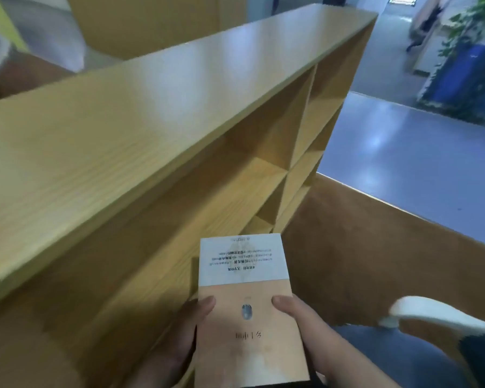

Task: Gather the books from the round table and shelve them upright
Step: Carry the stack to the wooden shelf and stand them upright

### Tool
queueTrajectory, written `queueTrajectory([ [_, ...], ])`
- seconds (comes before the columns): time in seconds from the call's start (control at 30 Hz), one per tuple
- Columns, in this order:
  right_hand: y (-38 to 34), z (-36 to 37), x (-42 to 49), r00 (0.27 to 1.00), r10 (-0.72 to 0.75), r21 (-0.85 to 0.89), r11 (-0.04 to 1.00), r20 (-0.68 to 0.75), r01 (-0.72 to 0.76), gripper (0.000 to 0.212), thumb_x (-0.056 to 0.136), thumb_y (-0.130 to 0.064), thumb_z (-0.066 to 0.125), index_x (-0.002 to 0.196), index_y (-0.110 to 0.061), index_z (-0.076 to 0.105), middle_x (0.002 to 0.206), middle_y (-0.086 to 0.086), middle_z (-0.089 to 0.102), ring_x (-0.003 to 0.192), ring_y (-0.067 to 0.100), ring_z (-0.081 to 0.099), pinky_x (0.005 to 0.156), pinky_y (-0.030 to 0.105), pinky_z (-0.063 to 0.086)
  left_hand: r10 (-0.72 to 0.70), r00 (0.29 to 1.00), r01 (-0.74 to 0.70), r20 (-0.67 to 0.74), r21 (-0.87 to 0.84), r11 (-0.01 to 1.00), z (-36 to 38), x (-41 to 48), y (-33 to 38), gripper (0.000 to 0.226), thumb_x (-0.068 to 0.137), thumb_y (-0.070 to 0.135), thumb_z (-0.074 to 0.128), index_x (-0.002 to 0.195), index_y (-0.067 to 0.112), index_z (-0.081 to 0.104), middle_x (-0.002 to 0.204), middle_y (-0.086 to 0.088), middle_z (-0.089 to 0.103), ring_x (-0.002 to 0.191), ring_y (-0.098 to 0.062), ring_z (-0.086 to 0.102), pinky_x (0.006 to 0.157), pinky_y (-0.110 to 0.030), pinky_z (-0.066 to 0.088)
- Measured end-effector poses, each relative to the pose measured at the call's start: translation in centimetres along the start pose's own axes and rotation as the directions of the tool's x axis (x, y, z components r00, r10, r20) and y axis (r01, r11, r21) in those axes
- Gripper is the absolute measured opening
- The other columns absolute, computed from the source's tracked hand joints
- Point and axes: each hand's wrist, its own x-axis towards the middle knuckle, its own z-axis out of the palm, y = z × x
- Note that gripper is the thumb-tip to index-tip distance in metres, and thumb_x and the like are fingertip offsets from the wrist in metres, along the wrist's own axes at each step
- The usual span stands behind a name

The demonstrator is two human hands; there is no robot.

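A person stands at a low wooden bookshelf point(123, 121) and holds a tan and white book point(249, 301) flat in front of their body, below the shelf's top board and outside its compartments. The left hand point(179, 340) and the right hand point(305, 326) clamp its two long edges, each with a thumb on the cover and the other fingers curled underneath.

Likely risks: the book lies flat with its printed title upside down to the viewer, so it needs turning before it can stand upright, and it could slip during that turn while the grip changes. The nearest upper compartment point(252, 152) looks bare (nothing in view to lean against), so a lone thin book may topple once let go. The overhanging top board could also catch the book's edge as it goes in.

Hard to make out: the whole view is blurred. The fingers under the book are hidden. A dark edge below the cover may be a second book; that cannot be told. The round worktop is not in view, and the bookshelf's lower compartments are partly blocked.
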Motion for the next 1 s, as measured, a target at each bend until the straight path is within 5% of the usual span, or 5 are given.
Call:
queueTrajectory([
  [0.23, -8.9, -1.6, 8.4, 0.919, 0.139, -0.168, 0.982, 0.368, -0.081, 0.057, 0.081, -0.03, 0.069, 0.137, -0.02, 0.059, 0.131, 0.016, 0.067, 0.122, 0.035, 0.064, 0.108, 0.052, 0.045, 0.02, 0.925, -0.134, -0.379, -0.275, 0.952, 3.4, 3.5, 3.1, 0.027, 0.096, 0.016, 0.063, 0.114, -0.004, 0.07, 0.11, -0.022, 0.074, 0.099, -0.026, 0.074, 0.081, -0.026, 0.053],
  [0.33, -12.8, -1.0, 11.1, 0.828, 0.198, -0.212, 0.972, 0.524, -0.098, 0.06, 0.063, -0.025, 0.087, 0.12, -0.012, 0.073, 0.118, 0.021, 0.072, 0.105, 0.036, 0.072, 0.078, 0.04, 0.061, -0.021, 0.878, -0.175, -0.478, -0.361, 0.916, 4.3, 5.7, 2.2, 0.104, 0.058, 0.044, 0.095, 0.141, -0.001, 0.05, 0.138, -0.018, 0.058, 0.132, -0.037, 0.052, 0.109, -0.043, 0.04],
  [0.53, -14.6, 0.7, 16.9, 0.787, 0.282, -0.321, 0.94, 0.548, -0.114, 0.109, 0.004, -0.033, 0.101, 0.105, -0.006, 0.069, 0.092, 0.022, 0.077, 0.071, 0.031, 0.077, 0.051, 0.033, 0.06, 0.129, 0.87, -0.3, -0.476, -0.303, 0.905, 5.2, 5.7, 4.5, 0.016, 0.099, -0.001, 0.05, 0.106, -0.01, 0.061, 0.029, 0.006, 0.054, 0.03, 0.0, 0.056, 0.032, -0.013, 0.04],
  [0.67, -15.6, 2.9, 18.4, 0.688, 0.283, -0.337, 0.94, 0.669, -0.058, 0.075, 0.053, -0.029, 0.086, 0.125, -0.018, 0.066, 0.118, 0.022, 0.072, 0.107, 0.043, 0.07, 0.088, 0.054, 0.057, 0.088, 0.753, -0.373, -0.653, -0.313, 0.873, 3.3, 6.6, 4.9, 0.017, 0.094, 0.004, 0.056, 0.107, -0.005, 0.063, 0.066, -0.015, 0.074, 0.058, -0.028, 0.072, 0.053, -0.029, 0.049],
  [1.0, -12.0, 9.5, 25.7, 0.648, 0.098, -0.387, 0.864, 0.756, 0.321, 0.095, 0.044, -0.031, 0.101, 0.121, 0.01, 0.064, 0.079, 0.018, 0.076, 0.064, 0.017, 0.077, 0.051, 0.023, 0.057, 0.376, 0.44, -0.734, -0.816, -0.085, 0.673, -2.4, 8.3, 3.1, 0.037, 0.07, 0.012, 0.079, 0.104, 0.007, 0.067, 0.078, -0.014, 0.078, 0.066, -0.025, 0.075, 0.055, -0.031, 0.059],
])
